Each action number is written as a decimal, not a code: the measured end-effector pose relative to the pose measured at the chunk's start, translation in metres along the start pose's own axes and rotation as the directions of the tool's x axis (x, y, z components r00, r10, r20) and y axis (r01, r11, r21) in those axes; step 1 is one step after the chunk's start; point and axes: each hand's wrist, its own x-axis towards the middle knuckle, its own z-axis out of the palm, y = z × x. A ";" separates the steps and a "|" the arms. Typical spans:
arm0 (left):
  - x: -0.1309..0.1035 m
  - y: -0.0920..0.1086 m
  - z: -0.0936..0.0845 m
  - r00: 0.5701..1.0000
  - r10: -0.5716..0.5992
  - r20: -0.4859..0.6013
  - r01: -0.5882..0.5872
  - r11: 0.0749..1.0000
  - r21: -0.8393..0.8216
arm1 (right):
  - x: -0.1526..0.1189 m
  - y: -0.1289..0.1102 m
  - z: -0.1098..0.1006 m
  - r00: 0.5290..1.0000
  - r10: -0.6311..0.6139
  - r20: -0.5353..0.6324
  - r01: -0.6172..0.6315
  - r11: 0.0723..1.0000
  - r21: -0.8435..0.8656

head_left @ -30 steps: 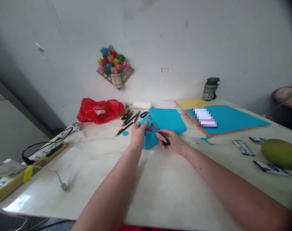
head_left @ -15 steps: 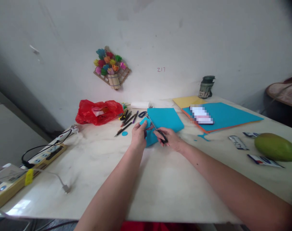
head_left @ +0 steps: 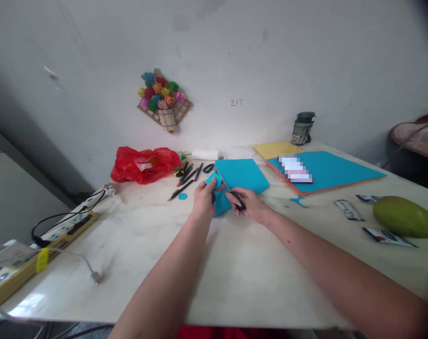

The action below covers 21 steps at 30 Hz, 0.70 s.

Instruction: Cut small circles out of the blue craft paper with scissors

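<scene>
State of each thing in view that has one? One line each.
Left hand, pinching blue sheet piece
Right hand, gripping black-handled metal scissors
Scissors, at the sheet piece; blade opening unclear
Crumpled red plastic bag, open
Rectangular phone, face up, screen lit
Cylindrical dark-green bottle, upright, capped
Long beige power strip, black plug apparently inserted
White cable connector, loose
Round blue disc, flat

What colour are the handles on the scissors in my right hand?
The scissor handles are black, seen in the head view.

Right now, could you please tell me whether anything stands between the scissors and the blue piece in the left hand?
Nothing visible does: the scissors in the right hand lie right alongside the blue piece.
</scene>
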 end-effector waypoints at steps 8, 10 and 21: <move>-0.005 0.004 0.005 0.999 -0.031 0.006 0.031 0.999 -0.039 | 0.006 0.010 -0.002 0.999 -0.042 0.007 0.042 0.999 0.025; -0.005 0.005 0.005 1.000 -0.027 0.005 0.027 0.999 -0.031 | 0.007 0.013 -0.003 0.998 -0.058 0.013 0.057 0.998 0.028; -0.003 0.006 0.004 1.000 -0.004 -0.015 0.004 1.000 -0.009 | 0.007 0.010 -0.004 0.998 -0.064 0.022 0.064 0.998 -0.010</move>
